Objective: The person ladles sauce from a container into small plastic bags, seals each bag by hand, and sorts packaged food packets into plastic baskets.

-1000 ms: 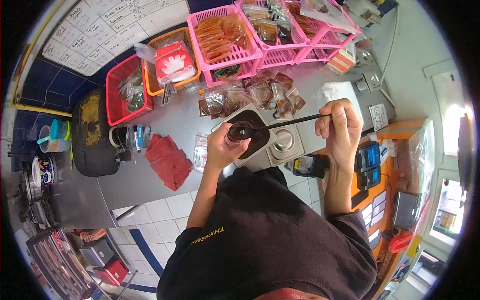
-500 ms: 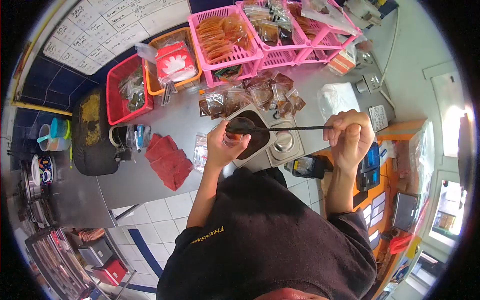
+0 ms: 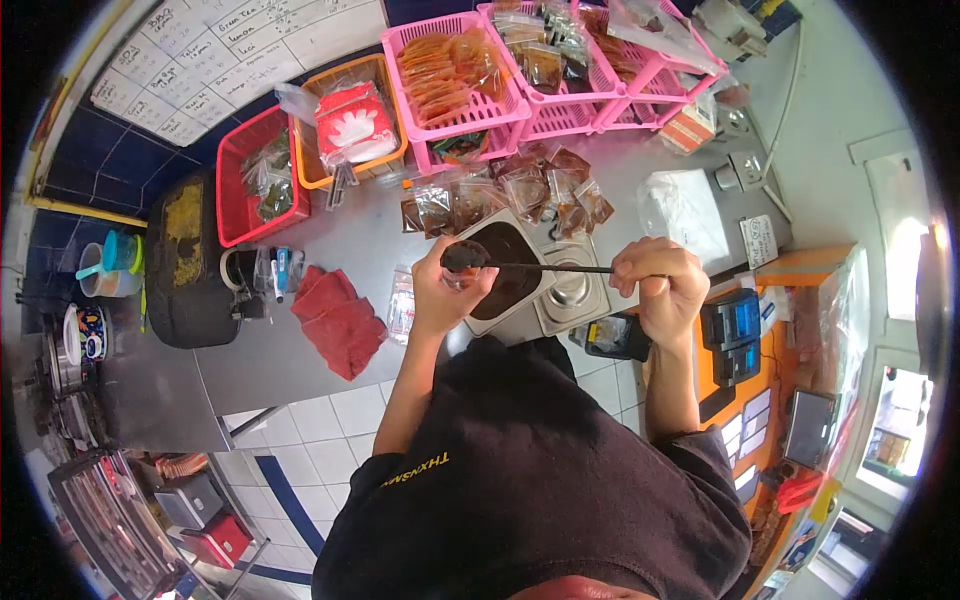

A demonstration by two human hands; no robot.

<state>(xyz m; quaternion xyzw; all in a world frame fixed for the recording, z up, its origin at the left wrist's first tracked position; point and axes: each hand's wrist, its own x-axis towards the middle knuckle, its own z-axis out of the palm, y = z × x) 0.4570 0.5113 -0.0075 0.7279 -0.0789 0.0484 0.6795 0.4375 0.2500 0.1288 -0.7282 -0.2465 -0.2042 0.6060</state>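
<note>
My left hand [image 3: 436,290] is closed around a small clear plastic bag [image 3: 460,280] at the left edge of a metal container of dark sauce [image 3: 517,243]. In my right hand [image 3: 663,283] is the end of a long black-handled ladle [image 3: 560,268]. The ladle's dark round bowl [image 3: 464,257] lies over the bag's mouth, hiding what is inside it. Right of the sauce container, a steel lid [image 3: 570,290] sits on a second metal container. Filled sauce bags [image 3: 470,200] lie just behind.
Pink baskets [image 3: 520,110] with packets stand at the back, beside an orange basket [image 3: 402,150] and a red basket [image 3: 232,190]. A red cloth [image 3: 338,322] lies left of my left hand. A clear plastic bag [image 3: 685,215] is at the right, near a card terminal [image 3: 735,325].
The ladle has gone from a slant to nearly level, its bowl now over the bag. My right hand moved right, then back left and slightly down. My left hand has hardly moved.
</note>
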